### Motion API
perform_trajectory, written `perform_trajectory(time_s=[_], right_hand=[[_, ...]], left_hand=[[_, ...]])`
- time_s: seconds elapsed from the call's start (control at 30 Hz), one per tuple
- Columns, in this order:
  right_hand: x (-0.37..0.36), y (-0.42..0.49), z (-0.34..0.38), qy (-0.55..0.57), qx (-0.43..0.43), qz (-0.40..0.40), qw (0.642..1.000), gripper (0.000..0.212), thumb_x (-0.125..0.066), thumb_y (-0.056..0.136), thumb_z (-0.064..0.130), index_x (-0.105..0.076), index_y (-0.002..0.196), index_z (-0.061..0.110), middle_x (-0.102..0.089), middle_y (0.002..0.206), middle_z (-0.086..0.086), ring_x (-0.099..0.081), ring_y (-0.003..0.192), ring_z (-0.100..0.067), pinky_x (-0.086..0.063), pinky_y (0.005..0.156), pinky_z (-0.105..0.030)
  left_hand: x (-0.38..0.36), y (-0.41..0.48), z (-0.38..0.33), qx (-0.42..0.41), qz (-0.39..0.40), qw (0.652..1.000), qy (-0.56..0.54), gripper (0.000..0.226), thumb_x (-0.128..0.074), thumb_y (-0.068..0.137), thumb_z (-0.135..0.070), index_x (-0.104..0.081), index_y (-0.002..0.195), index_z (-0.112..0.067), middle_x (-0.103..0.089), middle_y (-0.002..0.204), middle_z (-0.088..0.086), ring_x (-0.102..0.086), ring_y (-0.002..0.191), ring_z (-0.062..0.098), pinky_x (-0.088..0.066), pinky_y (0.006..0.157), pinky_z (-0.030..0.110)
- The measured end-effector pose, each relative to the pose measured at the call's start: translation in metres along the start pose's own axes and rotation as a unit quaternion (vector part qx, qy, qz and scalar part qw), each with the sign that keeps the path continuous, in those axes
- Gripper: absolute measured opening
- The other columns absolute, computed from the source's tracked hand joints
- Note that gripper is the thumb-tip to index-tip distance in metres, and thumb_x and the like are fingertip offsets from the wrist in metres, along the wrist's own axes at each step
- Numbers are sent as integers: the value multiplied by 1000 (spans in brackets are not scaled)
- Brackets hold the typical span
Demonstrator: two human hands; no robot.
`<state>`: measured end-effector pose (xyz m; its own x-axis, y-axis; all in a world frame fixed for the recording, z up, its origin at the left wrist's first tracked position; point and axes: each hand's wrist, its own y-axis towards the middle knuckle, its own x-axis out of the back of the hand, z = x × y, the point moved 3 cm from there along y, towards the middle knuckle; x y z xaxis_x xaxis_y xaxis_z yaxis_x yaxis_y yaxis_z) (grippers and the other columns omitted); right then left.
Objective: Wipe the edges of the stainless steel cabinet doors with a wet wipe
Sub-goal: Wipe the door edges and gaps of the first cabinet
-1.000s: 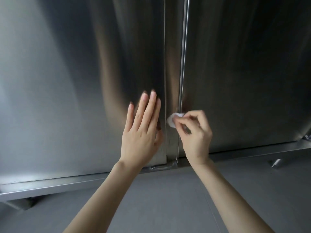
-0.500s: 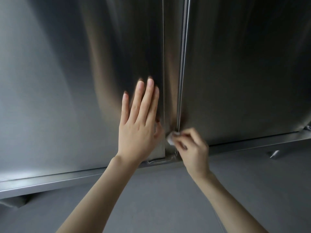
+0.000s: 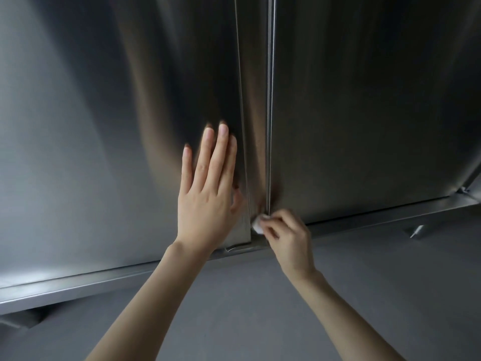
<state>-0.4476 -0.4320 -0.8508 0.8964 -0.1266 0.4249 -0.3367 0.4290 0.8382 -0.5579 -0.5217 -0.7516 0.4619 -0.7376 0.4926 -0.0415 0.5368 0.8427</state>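
On the steel cabinet doors [image 3: 364, 113], we laid the left hand [image 3: 205, 199] flat, while the right hand [image 3: 289, 238], its grip pinching the wet wipe [image 3: 257, 226], sat at the foot of the vertical door edge [image 3: 269, 126] running upward from it.

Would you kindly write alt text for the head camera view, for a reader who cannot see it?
A person's right hand pinches a small white wet wipe against the bottom of the vertical seam between two stainless steel cabinet doors, while the left hand presses flat on the left door. Grey floor lies below.
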Motion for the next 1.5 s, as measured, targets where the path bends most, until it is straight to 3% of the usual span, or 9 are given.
perform_trajectory(time_s=[0.2, 0.33, 0.43, 0.67, 0.9, 1.0, 1.13, 1.37, 1.5], right_hand=[[28, 84, 24, 70, 16, -169, 983, 5, -72, 81, 2, -72, 76, 2, -61, 79, -9, -58, 71, -15, -46, 71, -15], [20, 51, 19, 68, -16, -107, 992, 6, -75, 75, -6, -72, 75, -1, -63, 79, -13, -63, 68, -24, -53, 66, -29], [31, 65, 25, 48, 13, -79, 996, 10, -79, 71, -7, -71, 70, -1, -62, 73, -11, -61, 61, -22, -51, 61, -28], [85, 197, 77, 101, 76, -288, 949, 7, -71, 81, 2, -75, 87, 3, -65, 86, -10, -63, 75, -17, -53, 70, -23], [56, 121, 48, 56, 44, -162, 984, 16, -81, 67, -7, -75, 79, 2, -65, 82, -9, -64, 72, -13, -50, 77, -14], [74, 170, 68, 77, 51, -200, 975, 11, -80, 71, -2, -75, 79, 3, -65, 82, -9, -63, 68, -16, -52, 66, -24], [107, 256, 99, 104, 21, -288, 952, 5, -76, 75, 3, -76, 79, 6, -65, 83, -8, -55, 69, -7, -50, 60, -24], [68, 144, 62, 68, 15, -192, 979, 14, -81, 68, -6, -75, 76, 3, -65, 82, -8, -64, 69, -16, -54, 64, -28], [75, 168, 70, 70, 32, -183, 980, 9, -81, 70, 0, -73, 72, 5, -63, 76, -7, -61, 61, -16, -50, 58, -28]], left_hand=[[-1, -1, 0, 0, 6, 1000, 2, 74, -62, 85, -13, -29, 149, -1, -11, 158, 10, -12, 148, 29, -6, 121, 46], [3, 1, 0, 1, 13, 1000, 1, 65, -57, 90, -15, -32, 147, 1, -15, 157, 13, -11, 148, 28, -9, 120, 47], [8, 2, -1, -1, 29, 1000, -2, 60, -51, 92, -17, -34, 146, 2, -17, 157, 14, -9, 148, 27, -10, 120, 47], [24, 3, 0, 15, 66, 996, -52, 66, -48, 84, -14, -34, 148, 0, -20, 160, 10, -12, 149, 23, -14, 120, 46], [45, 22, 8, 20, 49, 996, -65, 67, -56, 79, -12, -41, 144, -1, -28, 157, 8, -18, 147, 24, -19, 116, 46], [56, 45, 5, 40, 33, 997, -66, 64, -45, 83, -15, -38, 145, 0, -26, 158, 9, -15, 148, 25, -19, 115, 49], [58, 67, -2, 71, 34, 995, -61, 70, -57, 75, -12, -42, 143, 1, -30, 156, 11, -22, 146, 31, -23, 115, 52], [55, 64, -3, 62, 46, 995, -60, 69, -54, 76, -8, -42, 144, -2, -28, 157, 11, -26, 144, 32, -26, 113, 47], [56, 65, -2, 66, 53, 995, -53, 73, -56, 72, -5, -43, 143, -2, -31, 156, 11, -27, 144, 32, -27, 113, 47]])
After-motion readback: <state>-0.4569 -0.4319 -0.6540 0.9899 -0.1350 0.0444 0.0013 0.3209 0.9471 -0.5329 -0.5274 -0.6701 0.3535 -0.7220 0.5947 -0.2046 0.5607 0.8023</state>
